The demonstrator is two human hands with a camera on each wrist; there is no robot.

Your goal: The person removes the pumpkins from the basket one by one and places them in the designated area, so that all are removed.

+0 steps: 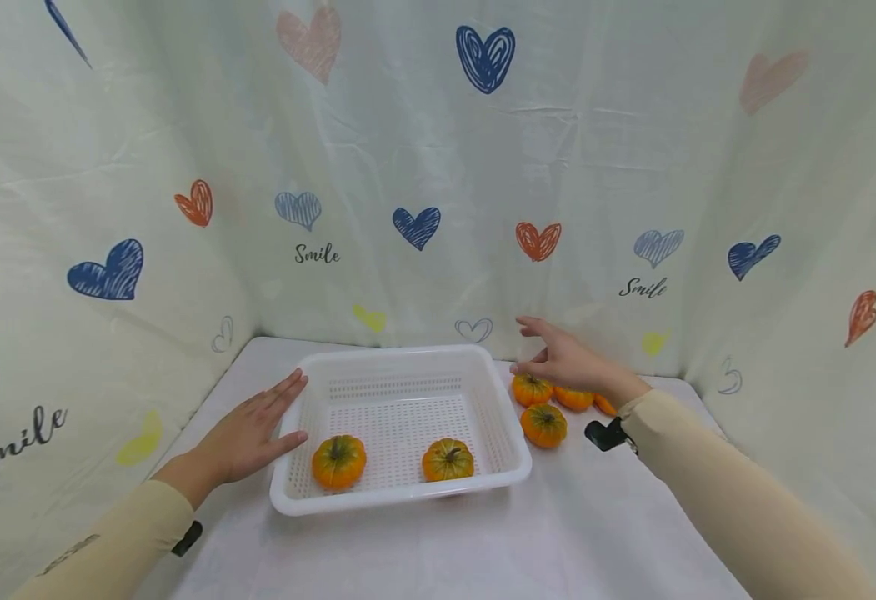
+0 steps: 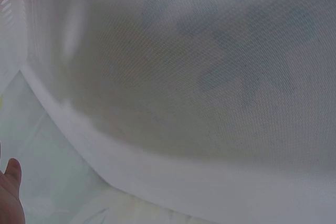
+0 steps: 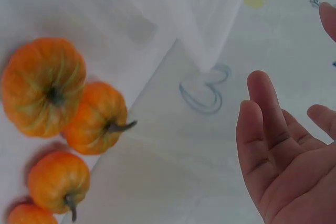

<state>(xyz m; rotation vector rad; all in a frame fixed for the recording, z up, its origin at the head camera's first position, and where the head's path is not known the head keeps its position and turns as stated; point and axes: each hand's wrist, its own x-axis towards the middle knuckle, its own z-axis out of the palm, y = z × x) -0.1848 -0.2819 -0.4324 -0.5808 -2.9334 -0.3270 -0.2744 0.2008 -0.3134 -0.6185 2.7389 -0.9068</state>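
Pumpkins [image 1: 544, 426] near raised right hand [image 1: 571, 354]; fingers [image 3: 267, 108] slightly bent.

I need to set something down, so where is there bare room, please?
The table is bare in front of the basket and of the pumpkin cluster at its right. Inside the basket, the floor behind the two pumpkins is bare. It is crowded at that cluster, below the right hand, and at the left rim by the left hand.
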